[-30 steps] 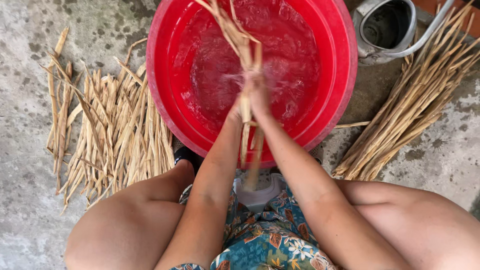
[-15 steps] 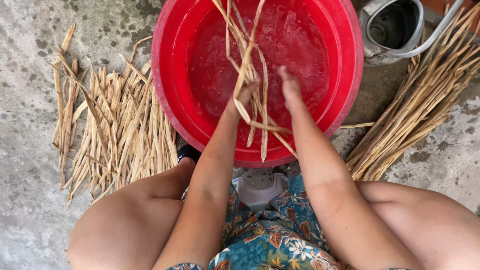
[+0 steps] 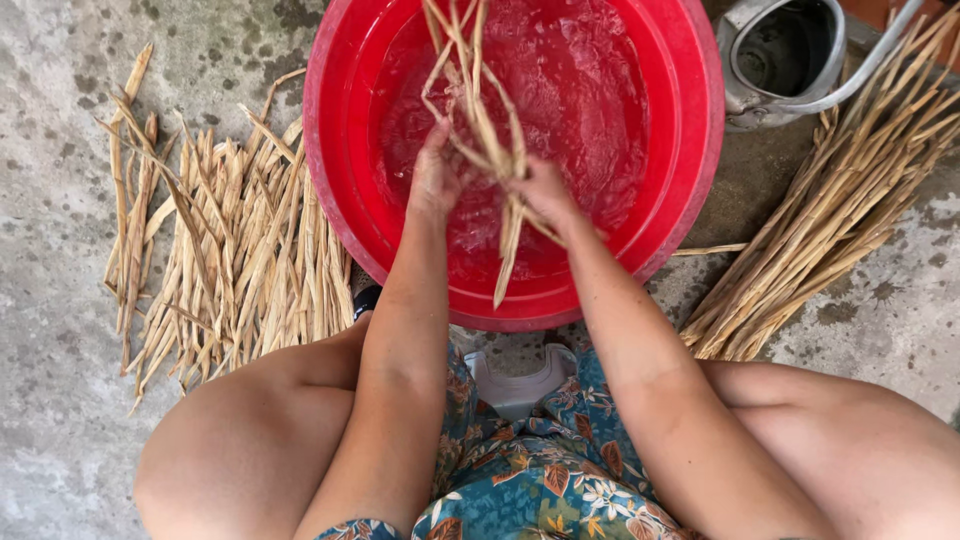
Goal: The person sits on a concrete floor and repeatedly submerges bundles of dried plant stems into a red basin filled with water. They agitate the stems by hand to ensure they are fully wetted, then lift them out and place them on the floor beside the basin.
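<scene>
Two hands meet over the round red plastic basin [image 3: 690, 150], which holds water and stands on the grey concrete floor [image 3: 60, 420] just in front of the person's knees. Between them hangs a bunch of long tan dried plant strips [image 3: 490, 140], its lower ends dangling over the near part of the basin, probably so that any drips fall back into the water. The left hand [image 3: 435, 180] is curled shut around the bunch, and the right hand [image 3: 540, 195] also closes on it just beside the left. To the left of the basin lies a spread pile of flat dry strips [image 3: 230, 260]. To the right of the basin lies a tidy bundle of straight dry stalks [image 3: 830, 220], beside a grey metal watering can [image 3: 780, 60].
</scene>
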